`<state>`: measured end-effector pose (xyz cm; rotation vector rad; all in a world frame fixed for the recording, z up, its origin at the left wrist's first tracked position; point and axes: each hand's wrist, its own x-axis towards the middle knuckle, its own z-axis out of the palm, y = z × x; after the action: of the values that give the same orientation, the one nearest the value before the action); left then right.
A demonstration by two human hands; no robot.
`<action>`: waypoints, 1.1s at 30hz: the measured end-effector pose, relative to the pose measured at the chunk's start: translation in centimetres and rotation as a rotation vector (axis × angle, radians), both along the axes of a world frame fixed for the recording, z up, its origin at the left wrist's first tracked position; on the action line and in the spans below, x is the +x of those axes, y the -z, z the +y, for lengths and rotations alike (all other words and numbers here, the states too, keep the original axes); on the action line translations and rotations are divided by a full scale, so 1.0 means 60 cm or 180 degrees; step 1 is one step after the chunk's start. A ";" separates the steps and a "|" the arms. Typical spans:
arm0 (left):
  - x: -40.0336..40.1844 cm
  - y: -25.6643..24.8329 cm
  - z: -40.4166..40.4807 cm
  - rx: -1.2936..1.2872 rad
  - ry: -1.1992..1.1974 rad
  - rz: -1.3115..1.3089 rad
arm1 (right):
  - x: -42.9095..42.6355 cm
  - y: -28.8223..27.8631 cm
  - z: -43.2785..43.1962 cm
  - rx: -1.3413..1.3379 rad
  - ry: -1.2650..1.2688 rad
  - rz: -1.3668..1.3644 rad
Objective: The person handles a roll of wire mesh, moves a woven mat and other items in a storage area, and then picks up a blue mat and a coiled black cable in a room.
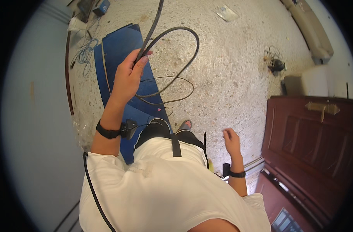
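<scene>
My left hand (pixel 131 74) is closed around a thick black cable (pixel 197 43). From that grip the cable runs up out of the top of the view, and a wide loop hangs to the right. A thinner dark cable loop (pixel 192 88) shows below it; where the two meet cannot be made out. Under the hand, long blue panels (pixel 121 43) lie on the floor. My right hand (pixel 232 142) hangs low beside my body, fingers loosely bent, with nothing visible in it. Each forearm wears a black strap with a small device, the left one (pixel 128 129) trailing a thin wire.
A dark red wooden door (pixel 307 139) with a brass handle stands at right. Blue cable (pixel 85 55) lies tangled near the left wall (pixel 34 116). A dark rounded object (pixel 276 66) with wires and a flat pale packet (pixel 226 13) rest on the speckled floor (pixel 223 75).
</scene>
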<state>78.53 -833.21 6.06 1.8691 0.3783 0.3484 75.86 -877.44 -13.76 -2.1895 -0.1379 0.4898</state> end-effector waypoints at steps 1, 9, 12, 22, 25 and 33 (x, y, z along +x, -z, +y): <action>-0.016 -0.016 0.004 -0.0073 -0.0070 -0.0053 | 0.020 -0.004 0.033 0.0176 -0.0238 0.0025; -0.126 -0.049 0.063 -0.1670 -0.0338 -0.0677 | 0.065 -0.174 0.449 0.1985 -0.0897 0.0383; -0.158 -0.045 0.123 -0.2048 -0.0673 -0.0841 | 0.072 -0.193 0.526 0.2773 -0.1060 0.1754; -0.266 0.071 0.391 -0.2497 -0.1109 -0.0616 | 0.111 -0.192 0.757 0.1711 -0.1163 0.0636; -0.253 0.083 0.418 -0.2572 -0.1260 -0.0647 | 0.133 -0.182 0.811 0.1248 -0.1221 0.0144; -0.145 0.068 0.402 -0.0776 -0.0925 0.0050 | 0.175 -0.374 0.934 0.0702 -0.2589 -0.3798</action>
<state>69.84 -809.11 1.95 1.5806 0.6760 0.4618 86.36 -821.39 8.65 -1.8443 -1.6472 -0.4691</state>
